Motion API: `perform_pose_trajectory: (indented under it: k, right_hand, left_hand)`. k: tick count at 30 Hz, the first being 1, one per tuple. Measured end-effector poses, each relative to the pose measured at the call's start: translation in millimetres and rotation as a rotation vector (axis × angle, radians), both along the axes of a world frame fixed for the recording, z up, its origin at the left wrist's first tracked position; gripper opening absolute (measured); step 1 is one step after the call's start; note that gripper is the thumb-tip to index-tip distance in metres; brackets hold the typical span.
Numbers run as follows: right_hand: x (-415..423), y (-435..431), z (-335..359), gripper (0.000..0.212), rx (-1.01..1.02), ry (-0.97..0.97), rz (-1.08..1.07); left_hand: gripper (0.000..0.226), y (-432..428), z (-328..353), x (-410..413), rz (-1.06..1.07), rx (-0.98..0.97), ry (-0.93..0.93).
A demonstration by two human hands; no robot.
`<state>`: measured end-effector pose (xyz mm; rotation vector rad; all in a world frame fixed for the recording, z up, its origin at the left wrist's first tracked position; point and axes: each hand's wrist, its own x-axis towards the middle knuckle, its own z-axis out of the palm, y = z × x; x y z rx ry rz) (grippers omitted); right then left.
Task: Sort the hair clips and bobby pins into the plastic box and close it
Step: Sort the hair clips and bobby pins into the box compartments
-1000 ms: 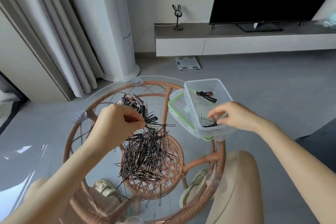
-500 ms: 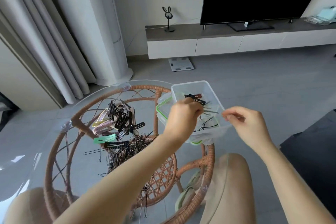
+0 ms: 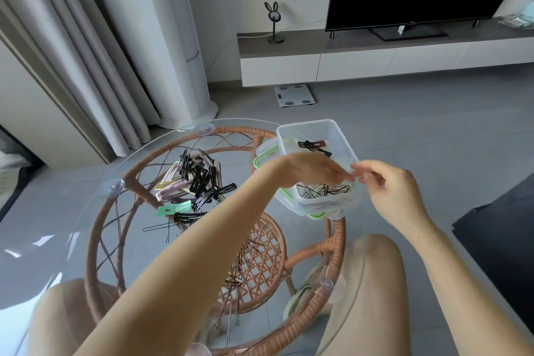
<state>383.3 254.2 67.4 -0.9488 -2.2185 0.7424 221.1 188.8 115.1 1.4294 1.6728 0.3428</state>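
Observation:
A clear plastic box [image 3: 306, 126] rests tilted on its green-edged lid [image 3: 256, 161] at the right of the round glass table [image 3: 72, 228]. Black hair clips [image 3: 313, 146] lie in its far part and bobby pins [image 3: 323, 191] in its near part. My left hand [image 3: 312, 170] reaches across over the box, fingers stretched to the right; whether it holds pins is hidden. My right hand [image 3: 387, 185] is pinched at the box's right rim, fingertips meeting the left's. A pile of black, pink and green hair clips [image 3: 196, 179] sits on the table, with loose bobby pins [image 3: 161, 230] below it.
The glass top sits on a rattan frame [image 3: 98, 240] with suction cups [image 3: 114, 186]. My knees are under the near edge. A dark sofa edge [image 3: 502, 228] is at the right. On the floor beyond stand a scale [image 3: 294, 95], a TV bench [image 3: 375, 63] and curtains [image 3: 86, 66].
My left hand left the pile and crossed to the box, and its fingers have stretched out over the near part. My right hand came out of the box to its right rim.

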Motion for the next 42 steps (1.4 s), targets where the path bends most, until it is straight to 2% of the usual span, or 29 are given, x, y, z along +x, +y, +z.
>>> perform_pose_trajectory:
  k: [4,5,7,9,12,14,17,21,24,27,31,35,42]
  right_hand:
    - [-3.8,-22.3,10.0,0.023,0.107,0.104,-0.030]
    - [-4.5,-32.1,14.1,0.021,0.133,0.138,0.008]
    - [-7.3,-58.6,17.6,0.031,0.142,0.121,0.164]
    - [-10.1,-87.6,6.1,0.048,0.150,-0.038,0.356]
    - [-15.2,-123.4,-25.0,0.089,0.168,-0.468,0.551]
    - [-17.9,-140.0,-46.3,0.113,0.125,-0.671,0.616]
    - [-28.0,-160.8,-66.1,0.121,0.167,-0.684,0.575]
    - [-58.2,-179.8,-75.7,0.124,0.172,-0.554,0.387]
    - [-79.3,-182.9,-72.1,0.114,0.219,-0.513,0.293]
    - [-93.0,-184.3,-69.0,0.092,0.206,-0.468,0.266]
    - [-99.4,-187.0,-68.9,0.062,0.099,-0.322,0.260]
    - [-97.8,-183.9,-64.5,0.040,0.017,-0.245,0.237]
    - [-95.0,-176.1,-49.4,0.021,-0.046,-0.198,0.186]
  left_hand:
    - [0.035,-24.9,12.8,-17.1,0.214,0.119,-0.212]
    - [0.034,-33.2,13.3,-23.3,0.279,0.184,-0.251]
    - [0.031,-57.6,11.1,-38.2,0.398,0.299,-0.267]
    - [0.027,-91.1,3.8,-53.4,0.480,0.403,-0.120]
    - [0.027,-156.6,-15.7,-66.3,0.513,0.449,0.240]
    - [0.057,-201.7,-32.7,-65.3,0.512,0.327,0.406]
    - [0.107,-252.3,-63.6,-54.6,0.515,0.058,0.464]
    - [0.120,-278.1,-92.4,-34.2,0.487,0.010,0.584]
    - [0.121,-273.9,-100.7,-30.1,0.447,0.104,0.719]
    - [0.112,-265.8,-99.9,-39.1,0.479,0.160,0.717]
    - [0.085,-253.6,-90.9,-47.5,0.462,0.184,0.654]
    - [0.061,-248.2,-85.1,-48.5,0.497,0.185,0.566]
    - [0.026,-245.5,-79.5,-45.8,0.487,0.226,0.574]
